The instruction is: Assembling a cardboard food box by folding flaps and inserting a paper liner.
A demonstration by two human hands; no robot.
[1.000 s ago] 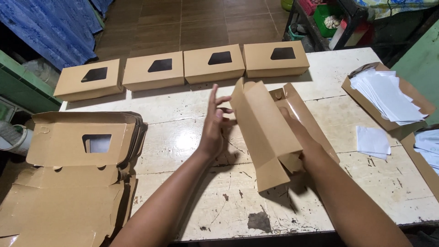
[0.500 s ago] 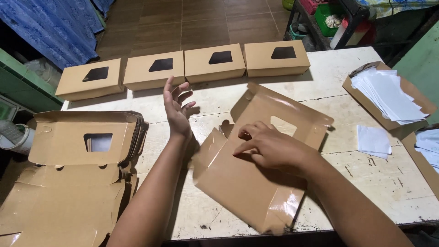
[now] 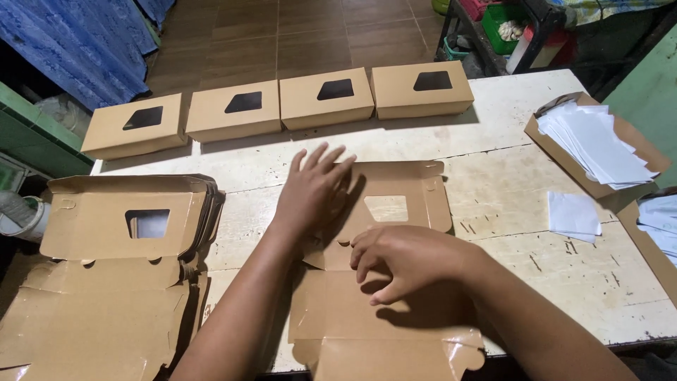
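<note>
A flat, unfolded brown cardboard box blank [image 3: 395, 310] with a window cut-out lies on the white table [image 3: 508, 155] in front of me. My left hand [image 3: 312, 189] presses flat on its upper left part, fingers spread. My right hand [image 3: 403, 259] rests on the middle of the blank with fingers curled down onto the cardboard. Neither hand grips anything.
Several folded brown window boxes [image 3: 326, 99] stand in a row along the table's far edge. A stack of flat box blanks [image 3: 120, 233] lies at the left. Open boxes holding white paper sheets [image 3: 599, 144] sit at the right, with a loose sheet [image 3: 572, 213] beside them.
The cardboard blank, held up and partly folded a second ago, has been laid down and spread flat. My left hand has come down onto it.
</note>
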